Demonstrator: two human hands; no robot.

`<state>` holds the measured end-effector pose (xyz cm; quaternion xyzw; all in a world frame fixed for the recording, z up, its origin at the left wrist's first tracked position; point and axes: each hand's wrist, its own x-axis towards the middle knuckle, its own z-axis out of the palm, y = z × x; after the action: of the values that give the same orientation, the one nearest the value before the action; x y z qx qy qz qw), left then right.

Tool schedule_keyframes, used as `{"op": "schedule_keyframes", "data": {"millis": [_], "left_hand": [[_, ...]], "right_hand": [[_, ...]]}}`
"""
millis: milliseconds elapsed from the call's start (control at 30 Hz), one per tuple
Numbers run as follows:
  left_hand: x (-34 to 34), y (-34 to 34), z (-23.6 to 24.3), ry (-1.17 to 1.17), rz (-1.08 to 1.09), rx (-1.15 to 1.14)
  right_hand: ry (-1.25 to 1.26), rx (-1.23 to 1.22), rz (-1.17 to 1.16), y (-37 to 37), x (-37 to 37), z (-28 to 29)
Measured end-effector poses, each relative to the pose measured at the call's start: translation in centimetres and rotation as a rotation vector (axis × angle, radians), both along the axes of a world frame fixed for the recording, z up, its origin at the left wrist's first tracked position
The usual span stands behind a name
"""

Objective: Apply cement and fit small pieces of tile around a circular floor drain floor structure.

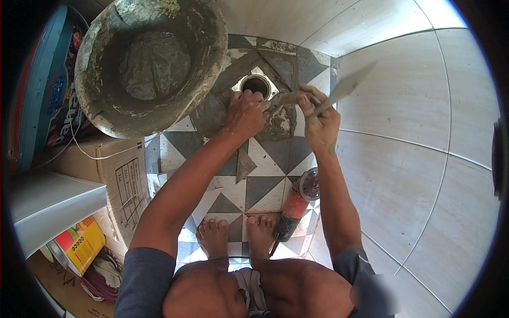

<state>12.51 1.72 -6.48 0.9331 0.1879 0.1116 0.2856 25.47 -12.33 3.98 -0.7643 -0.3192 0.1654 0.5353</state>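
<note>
A square metal floor drain (271, 86) with a round opening is set in wet grey mortar (278, 57) spread over the patterned floor. My left hand (247, 114) rests at the drain's near edge, its fingers curled down there; what they grip, if anything, is hidden. To the right, my right hand (322, 124) is closed around a trowel (348, 85), raised above the floor with its thin blade pointing up and right. A mortar-smeared piece (290, 98), perhaps the trowel's handle, reaches from that hand toward the left one.
A large mortar-crusted basin (209, 69) stands at the far left, grey mix inside. Below it are a cardboard box (127, 180) and a yellow package (87, 244). A red angle grinder (296, 206) with a cord lies by my right foot. Tiled walls (392, 90) bound the right side.
</note>
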Motion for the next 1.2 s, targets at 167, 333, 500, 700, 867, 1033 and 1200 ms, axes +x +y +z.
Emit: {"op": "schedule_keyframes", "data": {"millis": [167,333,500,700,867,1033,1200], "left_hand": [[0.1,-0.1,0.0,-0.023,0.014,0.006],[-0.1,-0.1,-0.1,-0.02,0.019,0.026],[-0.1,-0.3,0.0,-0.002,-0.007,0.016],[-0.4,-0.4,-0.4,-0.029,-0.02,0.109],[-0.8,-0.2,-0.6,-0.056,-0.016,0.159],[0.2,2.4,0.0,-0.089,0.074,-0.124],[0.5,3.6,0.6,-0.051,-0.001,-0.238]], "right_hand": [[-0.119,-0.207,0.024,2.5,2.4,-3.0],[-0.107,-0.182,0.087,3.8,2.8,-3.5],[-0.152,-0.207,0.116,3.7,2.9,-3.8],[-0.189,-0.215,0.121,3.8,2.2,-2.9],[-0.134,-0.23,0.13,3.8,1.8,-2.6],[-0.131,-0.116,-0.005,0.4,3.1,-2.5],[0.015,-0.104,-0.076,-2.0,0.9,-1.4]]}}
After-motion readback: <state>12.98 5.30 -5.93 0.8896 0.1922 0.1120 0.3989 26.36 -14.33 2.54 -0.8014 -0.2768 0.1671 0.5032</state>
